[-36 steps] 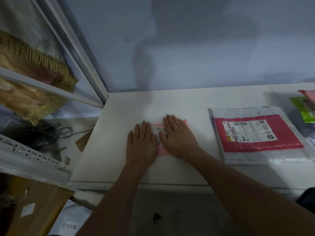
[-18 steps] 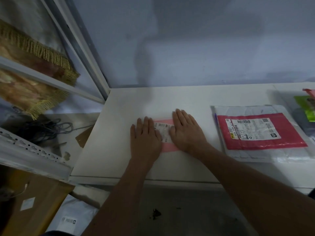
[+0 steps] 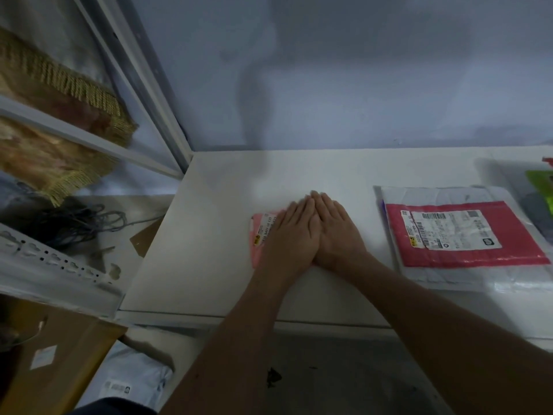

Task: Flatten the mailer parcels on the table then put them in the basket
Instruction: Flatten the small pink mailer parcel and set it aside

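Head view. Pressing flat, fingers straight and together, gripping nothing: left hand point(image 3: 291, 235) and right hand point(image 3: 339, 235), edges touching, on a small pink mailer point(image 3: 257, 256) of thin plastic, mostly hidden beneath them on the smooth white tabletop point(image 3: 209, 235). Showing left of the left hand: a white barcode label point(image 3: 266, 232), digits too blurred to read. Well right of the right hand: a glossy red mailer point(image 3: 419, 253), white-labelled, atop crinkled pale mailers point(image 3: 434, 194).

Your left hand point(image 3: 291, 235) and right hand point(image 3: 338, 232) lay flat, side by side and touching, on a mailer point(image 3: 256, 253) mid-table point(image 3: 209, 235). A stack point(image 3: 463, 235) lay well to your right. Cables point(image 3: 74, 220) lay left, off the table.
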Available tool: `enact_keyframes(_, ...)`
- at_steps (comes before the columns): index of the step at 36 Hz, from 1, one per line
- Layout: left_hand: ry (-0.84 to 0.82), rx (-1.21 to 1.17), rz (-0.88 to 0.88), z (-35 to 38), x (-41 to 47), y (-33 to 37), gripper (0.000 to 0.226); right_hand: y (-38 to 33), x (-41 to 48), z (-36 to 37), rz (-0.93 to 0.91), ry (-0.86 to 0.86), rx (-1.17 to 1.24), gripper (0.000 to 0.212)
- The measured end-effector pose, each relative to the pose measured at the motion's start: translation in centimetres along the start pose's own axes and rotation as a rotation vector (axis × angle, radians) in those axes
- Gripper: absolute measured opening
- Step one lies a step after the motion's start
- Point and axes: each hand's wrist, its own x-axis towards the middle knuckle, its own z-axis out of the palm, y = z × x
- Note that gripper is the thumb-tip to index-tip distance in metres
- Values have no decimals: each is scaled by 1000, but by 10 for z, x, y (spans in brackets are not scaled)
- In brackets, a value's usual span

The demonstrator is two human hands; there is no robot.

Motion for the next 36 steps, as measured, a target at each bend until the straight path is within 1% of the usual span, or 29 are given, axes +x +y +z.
enact_keyframes(2,8,23,1,-1,-3,-4,58,-1,1,1,-4,4,-31,85)
enact_keyframes(4,42,97,-18,-3,-7,-9,74,-1,2,3,4,17,-44,81)
enact_keyframes(5,70,140,-27,-4,-10,-12,75,-2,3,4,16,22,-35,81)
enact_keyframes(8,158,206,-31,-3,-17,-22,59,-4,3,5,58,28,-2,79)
enact_keyframes(9,176,209,-34,-2,-19,-26,58,-4,3,4,64,34,5,77)
enact_keyframes(12,171,234,-73,-5,-23,-36,60,-5,4,2,70,38,18,77)
enact_keyframes(16,168,268,-108,-7,-26,-39,60,-7,4,1,87,25,21,70)
enact_keyframes(22,185,287,-103,-5,-24,-39,57,-8,4,0,97,32,31,68)
enact_keyframes(28,136,295,-81,-6,-25,-38,69,-11,4,1,107,38,33,78)
enact_keyframes(33,145,302,-98,-6,-24,-38,66,-11,4,-1,118,36,37,73)
enact_keyframes(36,127,302,-89,-6,-25,-37,70,-11,5,2,117,34,28,68)
